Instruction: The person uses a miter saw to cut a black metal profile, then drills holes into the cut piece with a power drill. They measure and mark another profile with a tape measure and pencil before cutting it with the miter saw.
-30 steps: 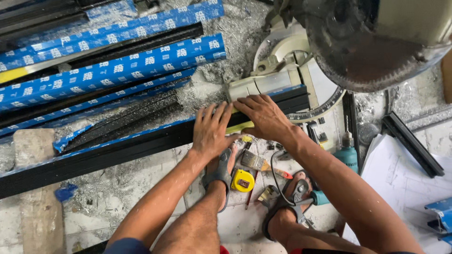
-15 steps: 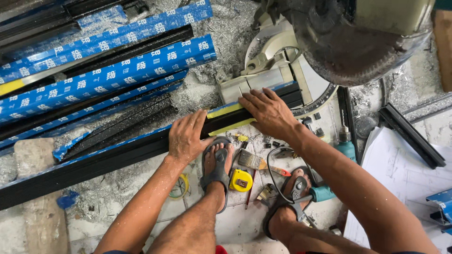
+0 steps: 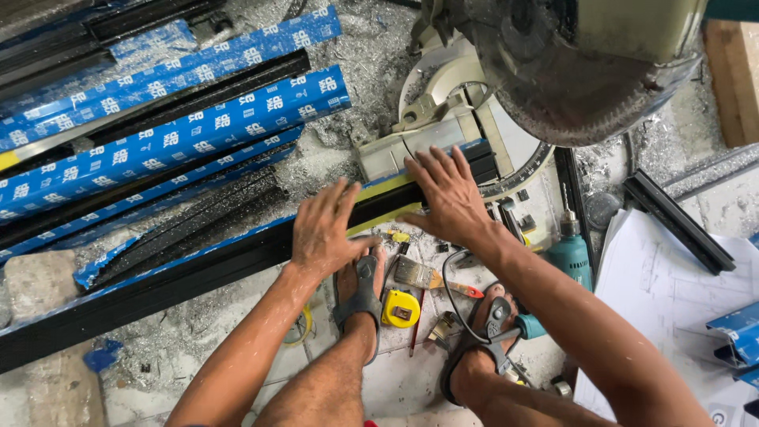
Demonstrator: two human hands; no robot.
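Two hands flat, black profile (image 3: 198,273) under left fingers (image 3: 336,202), right fingers (image 3: 443,170), seemingly pressing

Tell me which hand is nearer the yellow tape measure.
Left. The left hand rests on the black profile just up-left of the tape measure; the right hand lies farther up, by the saw base.

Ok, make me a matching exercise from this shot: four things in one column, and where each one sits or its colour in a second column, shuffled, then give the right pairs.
Things:
1. left hand
2. right hand
3. tape measure
4. paintbrush

Places or colours:
A. yellow case, on the floor between the two feet
B. flat on the long black profile, fingers spread
C. pressing the profile's end at the saw fence
D. wide pale bristles, lying just above the yellow case

Pairs: 1-B, 2-C, 3-A, 4-D
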